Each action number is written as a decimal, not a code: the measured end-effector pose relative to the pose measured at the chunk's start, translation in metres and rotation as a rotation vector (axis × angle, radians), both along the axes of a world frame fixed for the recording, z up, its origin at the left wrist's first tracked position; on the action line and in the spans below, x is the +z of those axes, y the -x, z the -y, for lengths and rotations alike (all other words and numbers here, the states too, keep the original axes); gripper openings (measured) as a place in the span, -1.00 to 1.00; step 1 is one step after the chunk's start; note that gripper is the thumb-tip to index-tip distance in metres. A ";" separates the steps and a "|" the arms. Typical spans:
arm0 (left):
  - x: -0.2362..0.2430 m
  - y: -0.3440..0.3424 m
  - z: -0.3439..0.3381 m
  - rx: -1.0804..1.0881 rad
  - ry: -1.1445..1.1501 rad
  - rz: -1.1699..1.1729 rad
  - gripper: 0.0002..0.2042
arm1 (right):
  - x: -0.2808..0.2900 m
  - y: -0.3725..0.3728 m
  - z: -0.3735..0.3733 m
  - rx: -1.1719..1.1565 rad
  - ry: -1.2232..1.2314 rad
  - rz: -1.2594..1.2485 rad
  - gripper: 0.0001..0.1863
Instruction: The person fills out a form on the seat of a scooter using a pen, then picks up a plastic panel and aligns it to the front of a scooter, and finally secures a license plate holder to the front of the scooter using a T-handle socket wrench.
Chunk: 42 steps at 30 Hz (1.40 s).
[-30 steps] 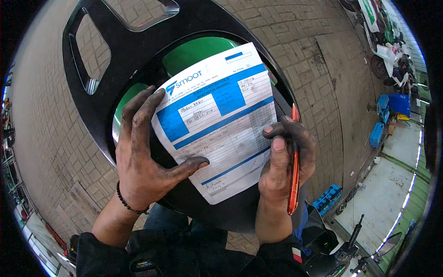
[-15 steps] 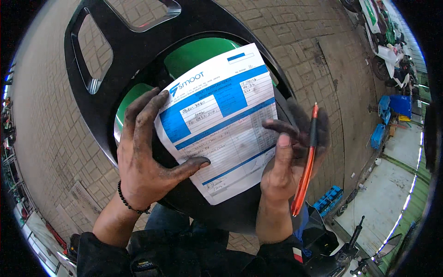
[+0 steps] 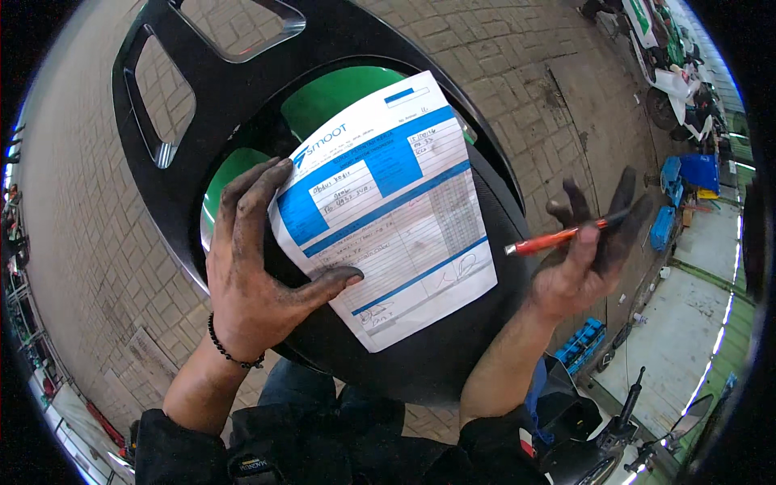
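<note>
A white and blue printed form (image 3: 416, 250) with handwriting on it lies on a black motorbike seat (image 3: 424, 364). My left hand (image 3: 255, 275) holds the form's left side, fingers at its upper left edge and thumb across its lower part. Off the form's right edge, my right hand (image 3: 578, 271) is raised with an orange pen (image 3: 543, 242) pinched between thumb and fingers. The pen lies nearly level, one end pointing left toward the form; its other end runs behind the dark-smudged fingers, which are partly spread.
Ahead of the seat is a black grab rail (image 3: 242, 89) with openings, above green body panels (image 3: 339, 93). Brick paving (image 3: 517, 105) surrounds the bike. Blue containers (image 3: 699, 176) and another motorbike (image 3: 671, 81) stand at the right. Handlebar parts (image 3: 630, 404) show at lower right.
My right hand has moved right, away from the form, and the pen has swung from nearly upright to nearly level. The form's lower right part is now uncovered. My left hand has hardly moved.
</note>
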<state>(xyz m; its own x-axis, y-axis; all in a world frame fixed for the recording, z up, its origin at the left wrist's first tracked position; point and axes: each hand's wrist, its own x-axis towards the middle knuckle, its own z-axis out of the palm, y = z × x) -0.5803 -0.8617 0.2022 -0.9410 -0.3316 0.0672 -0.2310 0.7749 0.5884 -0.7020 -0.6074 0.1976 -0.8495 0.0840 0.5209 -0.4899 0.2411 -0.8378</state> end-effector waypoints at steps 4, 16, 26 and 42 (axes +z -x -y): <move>-0.001 -0.001 0.001 -0.020 0.000 -0.019 -0.36 | 0.006 -0.007 0.012 -0.128 -0.048 -0.084 -0.36; 0.002 -0.004 -0.002 -0.053 -0.080 -0.060 -0.39 | -0.022 -0.033 0.043 0.788 0.412 0.144 -0.35; 0.002 0.002 -0.010 -0.032 -0.172 -0.026 -0.41 | -0.004 -0.030 0.060 0.275 0.017 0.276 -0.65; 0.011 -0.001 -0.002 0.026 -0.216 -0.032 -0.45 | -0.007 -0.029 0.066 0.355 -0.256 0.013 -0.61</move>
<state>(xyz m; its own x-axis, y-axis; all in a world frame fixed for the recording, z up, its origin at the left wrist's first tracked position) -0.5794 -0.8597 0.2136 -0.9307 -0.3653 0.0211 -0.2279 0.6239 0.7476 -0.6727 -0.6738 0.1905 -0.8091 -0.3447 0.4760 -0.5695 0.2604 -0.7796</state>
